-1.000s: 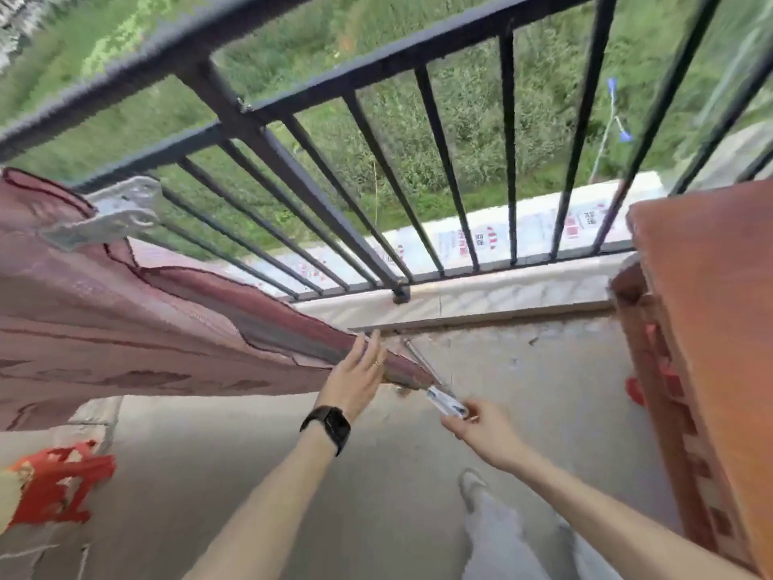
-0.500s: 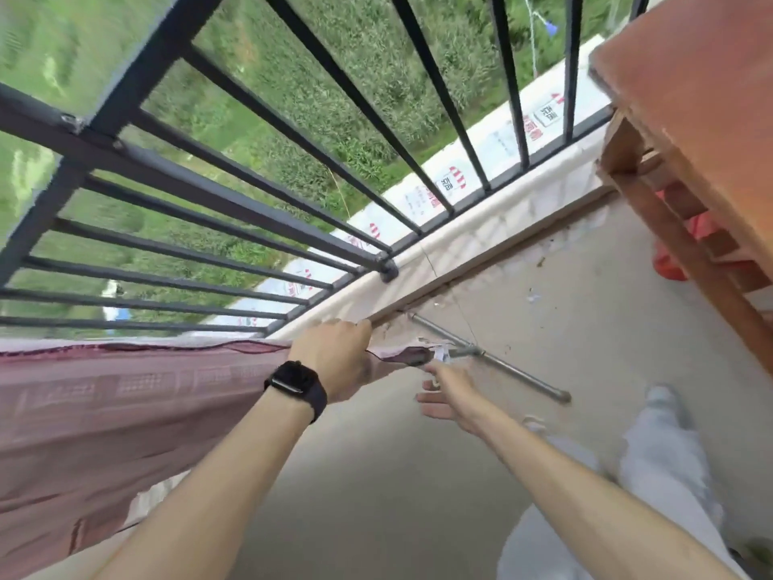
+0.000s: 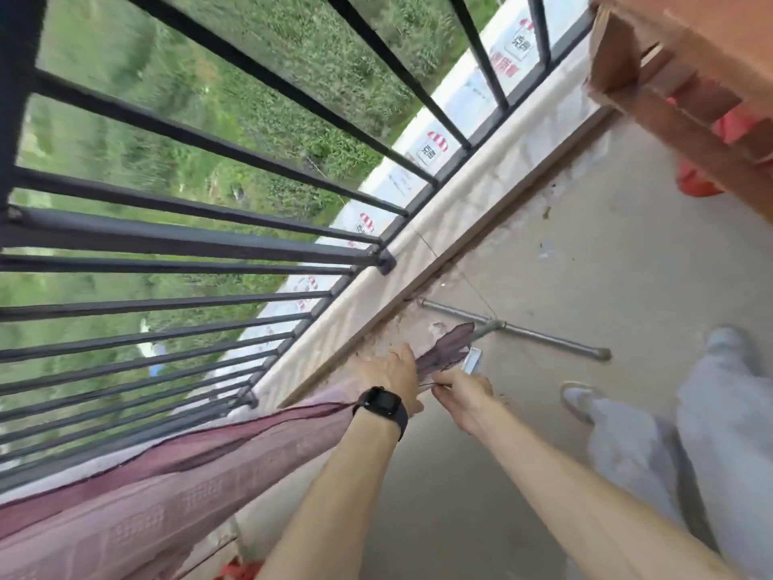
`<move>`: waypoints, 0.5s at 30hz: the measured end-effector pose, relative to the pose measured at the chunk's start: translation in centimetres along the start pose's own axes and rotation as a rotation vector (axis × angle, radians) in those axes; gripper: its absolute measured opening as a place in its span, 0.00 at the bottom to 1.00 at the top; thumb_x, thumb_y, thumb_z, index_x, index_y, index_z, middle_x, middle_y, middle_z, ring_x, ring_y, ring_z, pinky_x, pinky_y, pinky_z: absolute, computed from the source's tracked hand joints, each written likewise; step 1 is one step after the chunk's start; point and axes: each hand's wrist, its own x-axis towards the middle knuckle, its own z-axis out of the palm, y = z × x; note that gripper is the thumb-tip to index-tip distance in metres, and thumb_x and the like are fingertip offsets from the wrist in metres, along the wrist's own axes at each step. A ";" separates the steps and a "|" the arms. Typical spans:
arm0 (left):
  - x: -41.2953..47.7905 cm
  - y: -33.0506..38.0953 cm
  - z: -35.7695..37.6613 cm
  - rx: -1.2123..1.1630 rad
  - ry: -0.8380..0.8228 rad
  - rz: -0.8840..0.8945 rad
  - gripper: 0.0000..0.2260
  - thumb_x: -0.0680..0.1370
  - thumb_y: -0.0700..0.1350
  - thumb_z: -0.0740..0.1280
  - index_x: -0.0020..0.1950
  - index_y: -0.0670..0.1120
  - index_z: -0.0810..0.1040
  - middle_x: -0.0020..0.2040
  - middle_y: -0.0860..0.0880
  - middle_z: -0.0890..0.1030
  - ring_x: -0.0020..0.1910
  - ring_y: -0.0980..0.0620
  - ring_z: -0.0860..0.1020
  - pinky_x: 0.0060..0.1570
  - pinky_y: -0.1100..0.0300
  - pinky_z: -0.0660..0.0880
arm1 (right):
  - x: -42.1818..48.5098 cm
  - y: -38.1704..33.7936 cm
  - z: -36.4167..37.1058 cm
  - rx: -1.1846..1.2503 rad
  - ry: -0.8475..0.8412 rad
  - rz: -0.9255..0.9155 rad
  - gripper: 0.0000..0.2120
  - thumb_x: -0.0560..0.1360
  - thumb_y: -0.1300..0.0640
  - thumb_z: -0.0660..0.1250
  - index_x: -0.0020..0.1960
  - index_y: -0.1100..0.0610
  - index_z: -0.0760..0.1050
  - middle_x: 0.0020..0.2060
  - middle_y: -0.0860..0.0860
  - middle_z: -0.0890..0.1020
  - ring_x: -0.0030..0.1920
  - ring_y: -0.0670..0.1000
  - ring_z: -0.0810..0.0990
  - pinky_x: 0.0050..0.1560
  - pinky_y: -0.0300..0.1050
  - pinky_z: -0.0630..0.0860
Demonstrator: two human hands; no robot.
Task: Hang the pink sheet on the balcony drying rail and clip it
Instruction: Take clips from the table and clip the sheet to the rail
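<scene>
Balcony floor point(image 3: 606, 253) beneath bunched, dark-hemmed pink sheet point(image 3: 175, 500)

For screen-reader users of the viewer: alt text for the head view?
A person's left hand lies on the end of a pink sheet draped over a metal drying rail, while the right hand holds a white clip beside it. Black balcony railing and green field lie beyond.

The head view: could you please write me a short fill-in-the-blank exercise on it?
The black smartwatch sits on the ___ wrist.
The small white clip is held in the ___ hand.
The left hand grips the pink patterned sheet beside the ___ metal railing.
Missing words: left; right; black.
</scene>
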 end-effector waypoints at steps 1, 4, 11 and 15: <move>1.0 0.8 0.3 0.030 0.013 -0.009 0.29 0.75 0.55 0.70 0.70 0.43 0.66 0.62 0.46 0.78 0.59 0.44 0.78 0.52 0.53 0.71 | 0.4 0.0 -0.2 0.035 -0.016 0.006 0.11 0.69 0.76 0.68 0.49 0.67 0.75 0.44 0.62 0.80 0.43 0.57 0.81 0.46 0.44 0.79; 3.2 2.1 0.9 0.104 0.069 0.000 0.14 0.79 0.43 0.61 0.65 0.46 0.75 0.60 0.47 0.80 0.60 0.43 0.78 0.54 0.53 0.71 | 1.1 -0.5 0.8 0.071 -0.099 -0.026 0.11 0.68 0.76 0.69 0.49 0.67 0.77 0.40 0.61 0.82 0.41 0.56 0.82 0.45 0.44 0.80; 6.3 2.0 1.7 -0.077 0.147 -0.005 0.18 0.79 0.62 0.60 0.50 0.49 0.80 0.50 0.50 0.81 0.50 0.45 0.82 0.40 0.56 0.67 | 5.6 -3.0 -2.6 -0.277 -0.034 -0.044 0.07 0.72 0.64 0.70 0.50 0.62 0.79 0.42 0.55 0.85 0.42 0.51 0.85 0.46 0.43 0.80; 7.4 2.1 2.9 -0.049 0.231 0.086 0.12 0.80 0.55 0.62 0.51 0.49 0.79 0.50 0.49 0.80 0.49 0.44 0.81 0.38 0.55 0.65 | 9.1 -4.5 -4.6 -0.356 0.084 -0.023 0.13 0.74 0.53 0.73 0.51 0.61 0.76 0.44 0.56 0.82 0.43 0.54 0.83 0.47 0.47 0.81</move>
